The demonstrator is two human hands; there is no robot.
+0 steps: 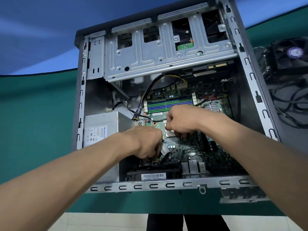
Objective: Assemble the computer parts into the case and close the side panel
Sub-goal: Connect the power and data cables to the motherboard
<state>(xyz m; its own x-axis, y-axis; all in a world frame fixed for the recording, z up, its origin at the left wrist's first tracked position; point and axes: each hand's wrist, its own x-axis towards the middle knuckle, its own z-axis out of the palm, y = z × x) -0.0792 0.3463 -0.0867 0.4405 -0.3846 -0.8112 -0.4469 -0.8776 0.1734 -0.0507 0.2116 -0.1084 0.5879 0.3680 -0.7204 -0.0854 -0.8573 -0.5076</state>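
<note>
The open computer case lies on its side on a green table, its side panel off. Inside sits the green motherboard with blue and green memory slots and a silver processor in its socket. My left hand is curled round a black cable bundle with a white label near the board's lower left. My right hand hovers over the processor socket with fingers curled down; what they pinch is hidden. A silver power supply fills the case's left side.
The metal drive cage spans the top of the case. A black cooler fan and loose black cables lie on the table to the right. A rear fan with a barcode label sits at the near wall.
</note>
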